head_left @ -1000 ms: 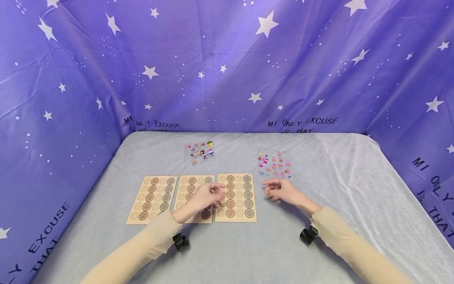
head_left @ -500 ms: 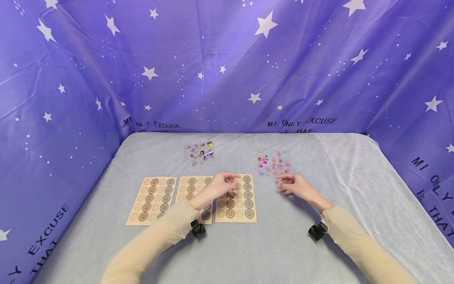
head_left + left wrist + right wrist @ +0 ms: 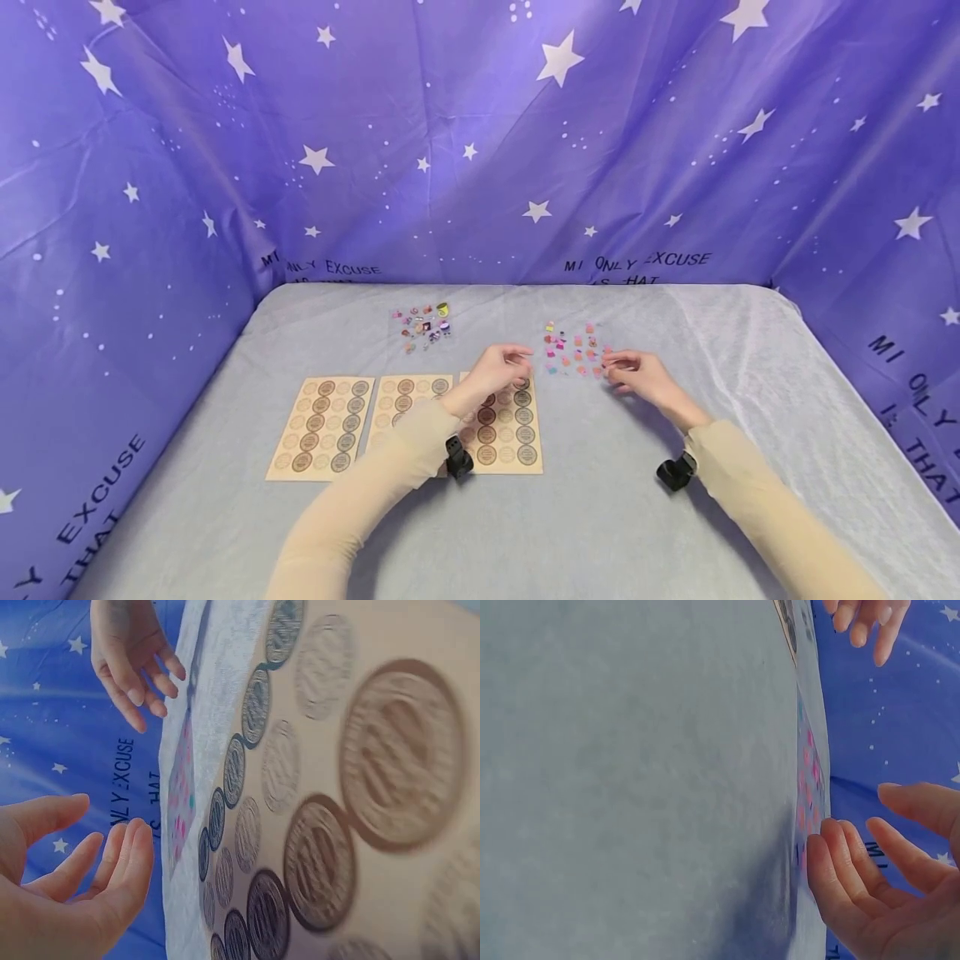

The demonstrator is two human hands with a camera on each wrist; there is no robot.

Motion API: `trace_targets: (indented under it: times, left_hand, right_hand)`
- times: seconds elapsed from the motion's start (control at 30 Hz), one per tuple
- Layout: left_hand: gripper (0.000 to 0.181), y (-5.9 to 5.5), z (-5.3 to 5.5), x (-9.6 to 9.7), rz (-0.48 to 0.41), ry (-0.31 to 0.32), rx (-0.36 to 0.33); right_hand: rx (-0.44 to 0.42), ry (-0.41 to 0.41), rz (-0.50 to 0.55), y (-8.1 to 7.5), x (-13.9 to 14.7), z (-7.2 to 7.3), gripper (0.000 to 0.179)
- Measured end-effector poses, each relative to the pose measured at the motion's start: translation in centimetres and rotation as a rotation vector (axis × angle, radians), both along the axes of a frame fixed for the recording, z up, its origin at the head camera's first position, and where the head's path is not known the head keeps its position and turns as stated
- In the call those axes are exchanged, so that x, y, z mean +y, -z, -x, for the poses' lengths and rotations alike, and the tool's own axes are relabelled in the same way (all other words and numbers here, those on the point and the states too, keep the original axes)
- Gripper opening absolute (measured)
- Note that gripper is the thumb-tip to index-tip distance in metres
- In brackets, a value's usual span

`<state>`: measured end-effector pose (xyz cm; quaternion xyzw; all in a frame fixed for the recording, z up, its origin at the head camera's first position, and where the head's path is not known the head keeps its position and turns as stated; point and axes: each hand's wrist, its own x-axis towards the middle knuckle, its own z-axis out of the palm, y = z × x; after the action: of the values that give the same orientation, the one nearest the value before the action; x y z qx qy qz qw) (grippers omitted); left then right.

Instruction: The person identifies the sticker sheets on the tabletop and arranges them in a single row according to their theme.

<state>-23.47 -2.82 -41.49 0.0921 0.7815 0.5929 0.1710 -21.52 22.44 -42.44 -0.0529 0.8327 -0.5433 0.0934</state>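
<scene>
My left hand is over the upper part of the right-hand tan sheet of round seal stickers, fingers relaxed with a gap to the thumb. A clear sheet of small pink and orange stickers lies just beyond it. At that sheet's right edge is my right hand, its fingertips overlapping the edge in the head view. Loosely bent fingers with nothing between them show on the right hand in the right wrist view. The left wrist view has the left hand likewise holding nothing.
Two more tan seal-sticker sheets, a left one and a middle one, lie in a row on the grey cloth. Behind them is another clear sheet of colourful stickers. Purple star-patterned curtains surround the table.
Both hands have moved forward and to the right: the left from between the middle and right tan sheets, the right to the pink sticker sheet's edge. The sheets have stayed in place.
</scene>
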Motion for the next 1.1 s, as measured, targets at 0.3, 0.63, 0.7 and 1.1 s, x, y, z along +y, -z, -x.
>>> trace_targets:
  times: [0.3,0.63,0.7,1.1]
  left_hand:
    - [0.032,0.9,1.5,1.7,-0.072,-0.077,-0.073]
    - [0.032,1.5,2.4,2.7,-0.096,-0.144,-0.11]
    - [0.032,1.6,2.5,2.8,-0.103,-0.153,-0.112]
    - [0.027,1.8,2.9,4.1,-0.095,-0.255,-0.083]
  right_hand:
    - [0.019,0.043,0.001,0.2,0.5,1.1,0.038]
    - [0.032,0.131,-0.012,0.5,1.0,1.7,0.041]
    - [0.035,0.14,-0.03,0.6,1.1,1.9,0.041]
    - [0.07,0.204,-0.013,0.6,1.2,2.7,0.039]
